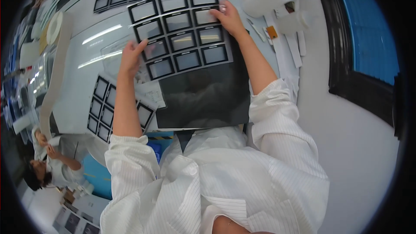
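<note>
Clear sheet of black-framed windows (182,33), upper centre of frame, was gripped at opposite side edges by left hand (131,58) and right hand (231,20), thumbs on top. Judged light, flexible, slick, easily scratched; outer margins seemed the safest hold.

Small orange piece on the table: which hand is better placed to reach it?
Probably the right hand: the orange piece lies to its right, while the left hand is across the framed sheet. Both hold the sheet's edges, so the right would first have to let go.
</note>
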Demonstrator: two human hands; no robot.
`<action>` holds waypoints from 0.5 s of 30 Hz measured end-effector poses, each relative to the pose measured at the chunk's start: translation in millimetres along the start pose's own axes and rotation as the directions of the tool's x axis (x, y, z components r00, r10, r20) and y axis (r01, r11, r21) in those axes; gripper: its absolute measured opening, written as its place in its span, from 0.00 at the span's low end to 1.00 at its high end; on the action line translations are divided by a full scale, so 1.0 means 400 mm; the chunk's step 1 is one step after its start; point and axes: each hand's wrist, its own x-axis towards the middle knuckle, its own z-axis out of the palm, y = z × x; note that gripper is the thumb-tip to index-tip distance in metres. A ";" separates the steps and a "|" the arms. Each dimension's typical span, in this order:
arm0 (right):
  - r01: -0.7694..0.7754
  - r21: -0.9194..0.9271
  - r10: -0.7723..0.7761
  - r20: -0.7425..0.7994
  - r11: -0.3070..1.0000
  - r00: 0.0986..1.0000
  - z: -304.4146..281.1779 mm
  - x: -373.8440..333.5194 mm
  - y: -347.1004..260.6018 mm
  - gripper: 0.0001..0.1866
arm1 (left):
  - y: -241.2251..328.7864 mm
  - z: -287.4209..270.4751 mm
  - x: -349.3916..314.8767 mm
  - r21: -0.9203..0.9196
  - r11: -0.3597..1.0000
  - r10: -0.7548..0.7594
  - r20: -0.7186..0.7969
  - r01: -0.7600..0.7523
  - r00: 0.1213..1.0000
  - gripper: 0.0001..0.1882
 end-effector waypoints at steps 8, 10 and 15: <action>-0.257 -0.481 0.278 -0.028 0.838 0.960 -0.062 -0.216 -0.113 0.31 | 0.052 0.036 -0.215 0.227 0.877 -0.466 0.183 0.424 0.866 0.18; -0.287 -0.531 0.397 0.103 0.798 0.912 -0.118 -0.328 -0.166 0.26 | 0.017 0.050 -0.337 0.032 0.923 -0.381 0.226 0.384 0.897 0.18; -0.243 -0.868 0.030 -0.256 0.434 0.966 -0.226 -0.354 -0.168 0.14 | -0.109 0.074 -0.561 -0.260 0.776 -0.399 0.503 0.574 0.767 0.11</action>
